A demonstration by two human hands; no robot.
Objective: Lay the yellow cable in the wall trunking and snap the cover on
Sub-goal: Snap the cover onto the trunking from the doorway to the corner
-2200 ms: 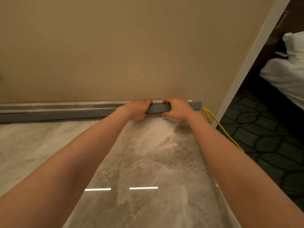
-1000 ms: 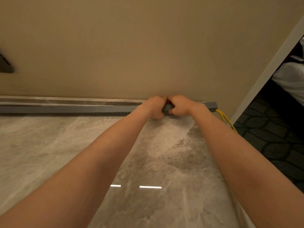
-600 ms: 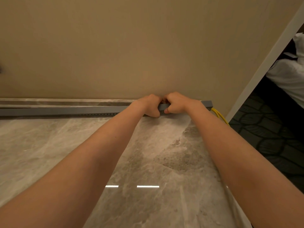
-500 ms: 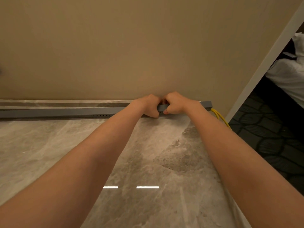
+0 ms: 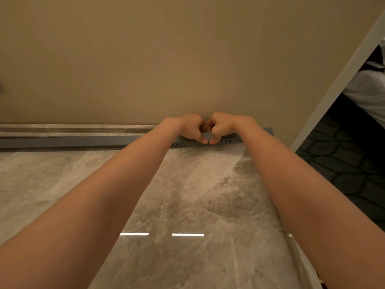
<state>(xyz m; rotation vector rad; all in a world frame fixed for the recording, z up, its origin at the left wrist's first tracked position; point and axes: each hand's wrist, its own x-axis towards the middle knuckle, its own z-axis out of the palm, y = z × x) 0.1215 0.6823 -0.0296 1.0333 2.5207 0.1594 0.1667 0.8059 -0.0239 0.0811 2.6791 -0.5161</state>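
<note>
A long grey trunking runs along the foot of the beige wall, with a row of small holes along its lower front edge near my hands. My left hand and my right hand sit side by side on it, knuckles almost touching. Both are closed over the grey cover, fingers on top and thumbs under its front edge. The cover's right end reaches the wall corner. The yellow cable is hidden, save a tiny yellow bit at the bottom right.
A marble skirting strip runs behind the trunking. Glossy marble floor lies below my arms. A white wall corner trim stands at the right, with dark patterned carpet and a white bed beyond.
My hands have slid together along the cover until the knuckles nearly meet. The yellow cable loop at the trunking's right end has gone out of sight.
</note>
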